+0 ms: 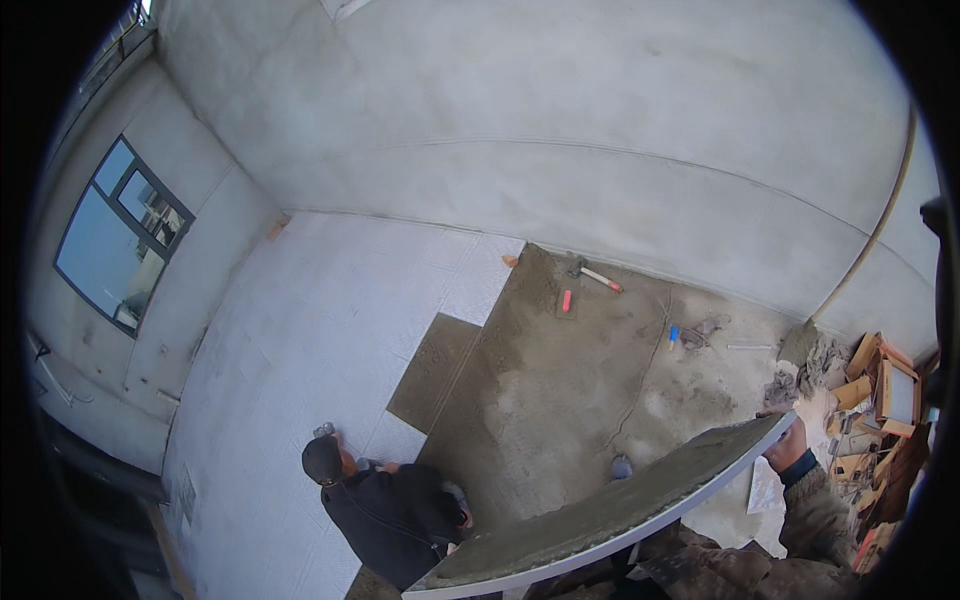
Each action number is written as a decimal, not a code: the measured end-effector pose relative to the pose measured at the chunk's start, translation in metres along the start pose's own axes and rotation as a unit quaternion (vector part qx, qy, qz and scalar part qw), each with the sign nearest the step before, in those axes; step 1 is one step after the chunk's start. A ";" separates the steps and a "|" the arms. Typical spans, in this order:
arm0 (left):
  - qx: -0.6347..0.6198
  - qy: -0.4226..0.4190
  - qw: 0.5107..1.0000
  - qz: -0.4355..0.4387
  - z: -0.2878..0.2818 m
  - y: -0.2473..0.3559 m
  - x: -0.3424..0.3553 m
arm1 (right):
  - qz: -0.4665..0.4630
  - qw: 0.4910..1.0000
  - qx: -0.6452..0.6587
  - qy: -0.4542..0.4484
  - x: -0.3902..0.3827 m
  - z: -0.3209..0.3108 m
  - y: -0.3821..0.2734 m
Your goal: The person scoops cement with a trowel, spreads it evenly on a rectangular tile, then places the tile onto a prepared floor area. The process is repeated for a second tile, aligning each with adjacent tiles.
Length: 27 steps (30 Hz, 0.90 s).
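Observation:
My right hand (787,447), in a dark cuff and mottled sleeve, is closed on the right end of a large floor tile (610,510). The tile is tilted in front of me, its upturned face coated with grey mortar and its pale edge toward me. At its far left corner a small bit of fingers (451,548) shows, apparently my left hand gripping the tile; the rest is hidden. Beyond that corner a co-worker (385,515) in dark clothes and cap crouches on the laid tiles.
White-covered laid tiles (300,320) stretch left, bordering a dark mortar bed (530,370). A hammer (598,279), a red-handled tool (567,300) and a blue-handled tool (673,337) lie on the floor. A long-handled shovel (800,340) leans on the wall (600,100). Torn cardboard (880,385) is heaped right.

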State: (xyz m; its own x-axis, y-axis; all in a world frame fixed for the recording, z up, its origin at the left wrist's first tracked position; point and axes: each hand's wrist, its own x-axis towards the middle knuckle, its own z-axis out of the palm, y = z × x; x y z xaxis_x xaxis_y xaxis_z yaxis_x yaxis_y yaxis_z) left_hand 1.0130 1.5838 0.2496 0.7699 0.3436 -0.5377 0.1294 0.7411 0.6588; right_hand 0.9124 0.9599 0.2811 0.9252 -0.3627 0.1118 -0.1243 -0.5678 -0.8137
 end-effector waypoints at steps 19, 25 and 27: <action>-0.122 0.164 0.979 0.024 0.077 0.010 0.086 | -0.027 0.984 0.030 -0.171 0.352 0.124 -0.105; -0.165 0.210 0.963 0.021 0.049 0.016 0.100 | -0.059 0.982 0.033 -0.174 0.392 0.186 -0.143; -0.171 0.221 0.960 0.017 0.046 0.015 0.106 | -0.101 0.979 0.003 -0.177 0.406 0.206 -0.149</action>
State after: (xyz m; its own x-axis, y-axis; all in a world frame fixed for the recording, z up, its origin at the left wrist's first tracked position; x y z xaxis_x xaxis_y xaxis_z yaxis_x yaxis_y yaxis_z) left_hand 1.1252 1.6046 0.2266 0.4209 0.5260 -0.7391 -0.1616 0.8452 0.5094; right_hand 1.3800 1.0494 0.3304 0.9972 0.0356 0.0665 0.0746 -0.5963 -0.7993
